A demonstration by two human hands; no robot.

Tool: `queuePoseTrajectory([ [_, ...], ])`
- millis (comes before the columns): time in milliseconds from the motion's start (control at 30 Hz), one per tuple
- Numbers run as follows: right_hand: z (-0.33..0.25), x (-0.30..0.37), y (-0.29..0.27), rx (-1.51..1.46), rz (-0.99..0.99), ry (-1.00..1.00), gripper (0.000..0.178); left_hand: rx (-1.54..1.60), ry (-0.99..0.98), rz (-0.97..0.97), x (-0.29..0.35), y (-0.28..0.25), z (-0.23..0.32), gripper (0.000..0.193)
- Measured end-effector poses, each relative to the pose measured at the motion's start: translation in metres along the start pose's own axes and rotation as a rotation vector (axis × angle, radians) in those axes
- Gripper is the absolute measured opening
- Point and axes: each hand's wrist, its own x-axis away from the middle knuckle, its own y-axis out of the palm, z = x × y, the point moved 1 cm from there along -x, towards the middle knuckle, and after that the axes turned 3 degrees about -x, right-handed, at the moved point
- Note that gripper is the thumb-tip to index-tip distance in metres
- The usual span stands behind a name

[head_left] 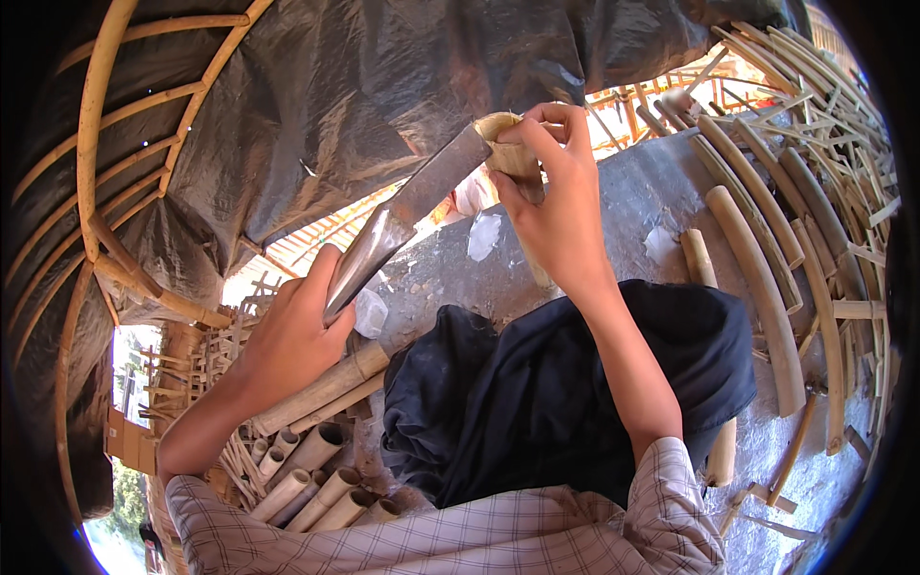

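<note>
My left hand (292, 331) is wrapped round the smooth handle of a broad knife (436, 180). Its dark, wide blade slants up to the right, and the tip end meets the rim of a bamboo tube (515, 163). My right hand (561, 196) grips that tube near its open top, fingers at the far rim and thumb on the near side. The tube stands roughly upright in front of me; my hand and wrist cover much of its length, and its lower part (539, 271) shows below the hand. Whether the blade has cut into the rim, I cannot tell.
Dark cloth (575, 383) covers my lap. Several cut bamboo tubes (316, 446) lie at lower left, beside a thick pole (321, 388). Long bamboo poles (752, 278) and a heap of split strips (843, 134) line the right. Black sheeting (383, 77) hangs ahead.
</note>
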Motion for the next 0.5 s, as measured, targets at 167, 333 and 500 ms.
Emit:
queuePoseTrajectory([
  [167, -0.011, -0.001, -0.006, -0.015, -0.069, 0.092, 0.035, -0.247, 0.060, 0.150, 0.012, 0.002, 0.001, 0.047],
  [333, -0.014, 0.003, -0.001, -0.035, -0.071, 0.083, 0.033, -0.196, -0.063, 0.131, 0.022, 0.005, 0.000, 0.051],
  [500, -0.025, 0.008, 0.005, -0.011, -0.131, 0.094, 0.034, -0.150, -0.155, 0.122, 0.040, 0.012, -0.009, 0.051],
])
